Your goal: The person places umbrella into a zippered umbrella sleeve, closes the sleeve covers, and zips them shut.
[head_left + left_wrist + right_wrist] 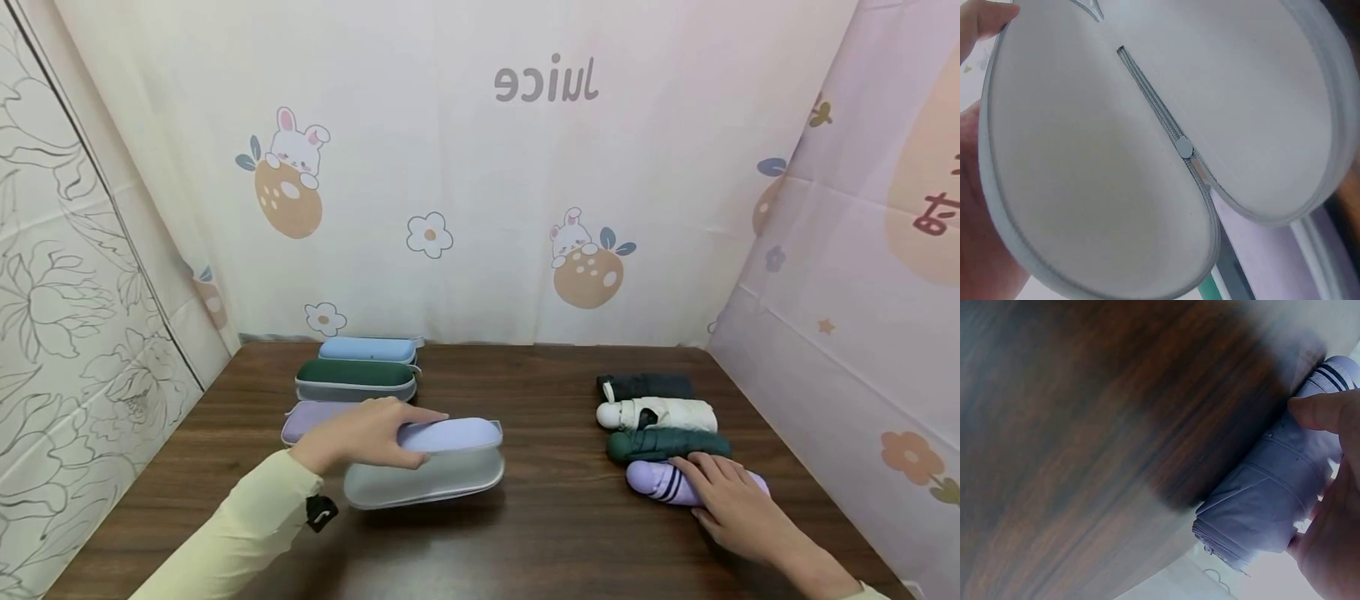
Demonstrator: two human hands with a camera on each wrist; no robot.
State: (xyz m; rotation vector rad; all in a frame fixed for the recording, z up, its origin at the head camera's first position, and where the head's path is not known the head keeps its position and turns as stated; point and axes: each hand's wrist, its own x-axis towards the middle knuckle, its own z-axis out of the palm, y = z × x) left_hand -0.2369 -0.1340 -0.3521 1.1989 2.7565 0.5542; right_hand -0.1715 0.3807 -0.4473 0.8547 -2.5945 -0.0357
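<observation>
My left hand [371,435] grips a pale lavender and grey zippered pencil case [450,475] from above, thumb on the near side. The case is tilted, with a shadow under it on the table. In the left wrist view its pale panels and zipper [1163,115] fill the frame. Just behind it lies a purple case [311,419], partly hidden by the hand. At the right, my right hand [738,508] holds a folded lavender umbrella [671,485] with dark stripes. In the right wrist view the thumb presses the near side of the umbrella [1266,487], which lies at the table surface.
Behind the purple case lie a green case [356,373] and a light blue case [367,349]. Beyond the lavender umbrella, a dark green umbrella [675,443], a white umbrella [678,414] and a black umbrella [652,386] lie in a row. Curtains [480,250] border the brown table [555,533].
</observation>
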